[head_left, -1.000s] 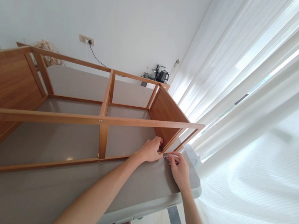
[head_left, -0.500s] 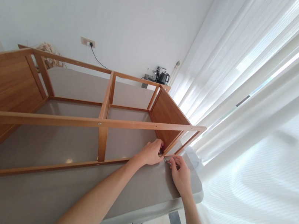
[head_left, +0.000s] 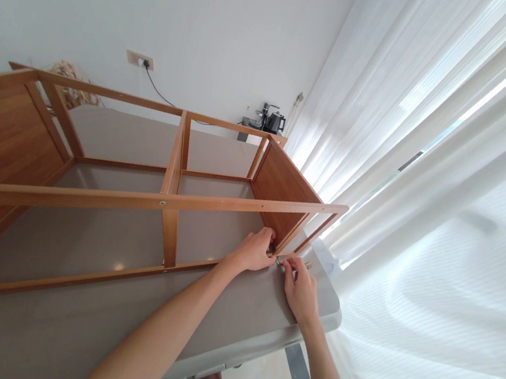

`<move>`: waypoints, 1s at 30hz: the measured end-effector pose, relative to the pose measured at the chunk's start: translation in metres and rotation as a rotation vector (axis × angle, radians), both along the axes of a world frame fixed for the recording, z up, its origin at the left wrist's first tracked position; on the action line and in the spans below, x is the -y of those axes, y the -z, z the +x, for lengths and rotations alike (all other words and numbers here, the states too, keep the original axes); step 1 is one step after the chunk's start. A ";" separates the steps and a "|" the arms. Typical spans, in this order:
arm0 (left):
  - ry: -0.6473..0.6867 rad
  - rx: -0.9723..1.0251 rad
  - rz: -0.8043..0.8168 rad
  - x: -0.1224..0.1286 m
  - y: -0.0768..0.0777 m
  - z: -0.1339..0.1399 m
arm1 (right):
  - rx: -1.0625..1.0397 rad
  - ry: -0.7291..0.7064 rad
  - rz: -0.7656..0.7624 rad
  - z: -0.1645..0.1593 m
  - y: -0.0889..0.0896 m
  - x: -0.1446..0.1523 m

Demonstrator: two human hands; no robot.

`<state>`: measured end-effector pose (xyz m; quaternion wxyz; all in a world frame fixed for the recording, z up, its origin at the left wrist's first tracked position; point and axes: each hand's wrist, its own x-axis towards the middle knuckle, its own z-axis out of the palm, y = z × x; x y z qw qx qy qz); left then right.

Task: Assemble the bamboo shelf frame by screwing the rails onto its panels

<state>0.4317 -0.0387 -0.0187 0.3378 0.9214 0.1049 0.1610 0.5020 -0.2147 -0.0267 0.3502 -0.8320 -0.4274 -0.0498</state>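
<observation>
A wooden shelf frame [head_left: 212, 205] lies on the grey-covered table, with a solid end panel on each side and a divider in the middle. My left hand [head_left: 254, 250] is closed around its near right corner, thumb on the lower rail and fingers inside by the panel [head_left: 280, 195]. Just right of that corner, my right hand [head_left: 301, 288] pinches a thin bent metal hex key [head_left: 278, 261]. The key's end meets the outer face of the lower rail; most of it is hidden by my fingers.
The grey tabletop [head_left: 224, 318] has a rounded right corner. White curtains [head_left: 435, 274] hang close on the right. Behind stand a black kettle [head_left: 276, 122] and a dried-plant bundle [head_left: 67, 82]. A cord runs from a wall socket [head_left: 140, 60].
My right hand has turned slightly at the rail, with its fingers drawn closer round the hex key. The left hand keeps its hold on the corner. The view has shifted a little.
</observation>
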 end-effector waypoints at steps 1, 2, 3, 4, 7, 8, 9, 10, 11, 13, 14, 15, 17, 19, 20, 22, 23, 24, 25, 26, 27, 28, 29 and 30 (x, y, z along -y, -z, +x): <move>-0.002 0.002 0.001 0.000 0.000 0.000 | 0.004 -0.009 -0.001 0.000 0.000 0.000; -0.005 0.002 0.003 0.000 0.000 0.000 | 0.009 -0.014 0.001 0.000 0.000 0.000; -0.008 0.002 0.006 0.000 0.000 0.000 | 0.017 -0.018 0.003 0.000 0.001 0.000; -0.011 0.004 0.009 0.001 0.000 0.000 | 0.027 -0.022 0.005 0.001 0.001 0.000; -0.007 0.008 0.021 0.001 -0.001 -0.001 | 0.073 -0.041 0.007 0.002 0.004 -0.001; -0.005 0.009 0.024 0.001 -0.001 -0.001 | 0.094 -0.047 0.006 0.002 0.005 -0.001; -0.007 0.008 0.027 0.001 -0.002 -0.001 | 0.114 -0.054 0.002 0.002 0.006 -0.001; -0.009 0.007 0.030 0.001 -0.002 -0.001 | 0.131 -0.060 -0.004 0.002 0.007 -0.001; -0.011 0.006 0.031 0.001 -0.002 -0.001 | 0.144 -0.065 -0.010 0.002 0.006 -0.001; -0.010 0.003 0.027 0.001 -0.003 -0.001 | 0.148 -0.072 -0.013 0.001 0.005 -0.001; -0.009 -0.001 0.024 0.001 -0.003 -0.002 | 0.136 -0.074 -0.008 0.001 0.004 -0.001; -0.008 -0.007 0.020 0.001 -0.004 -0.002 | 0.114 -0.074 0.000 0.000 0.003 -0.001; -0.012 -0.022 0.010 0.001 -0.005 -0.002 | 0.054 -0.060 0.020 0.000 0.001 -0.001; -0.016 -0.035 0.001 0.001 -0.005 -0.002 | -0.009 -0.019 0.036 0.003 0.000 -0.002; -0.017 -0.040 -0.002 0.001 -0.006 -0.002 | -0.036 0.007 0.042 0.004 0.001 -0.002; -0.018 -0.043 0.000 0.001 -0.005 -0.001 | -0.090 0.049 0.051 0.008 0.001 -0.002; -0.019 -0.042 0.004 0.001 -0.005 -0.001 | -0.123 0.061 0.055 0.010 0.001 -0.002; -0.020 -0.041 0.009 0.001 -0.004 0.000 | -0.160 0.067 0.060 0.012 0.001 -0.002; -0.020 -0.039 0.014 0.001 -0.004 0.000 | -0.203 0.069 0.065 0.014 0.001 -0.002; -0.019 -0.034 0.018 0.001 -0.003 0.000 | -0.248 0.070 0.072 0.015 0.001 -0.002; -0.018 -0.027 0.021 0.001 -0.002 0.000 | -0.291 0.071 0.081 0.016 0.001 -0.002; -0.016 -0.018 0.024 0.001 -0.002 0.000 | -0.327 0.071 0.091 0.016 0.001 -0.002; -0.013 -0.008 0.025 0.001 -0.001 0.000 | -0.355 0.069 0.099 0.017 0.002 -0.002; -0.011 0.001 0.024 0.001 -0.001 0.000 | -0.373 0.068 0.107 0.017 0.002 -0.001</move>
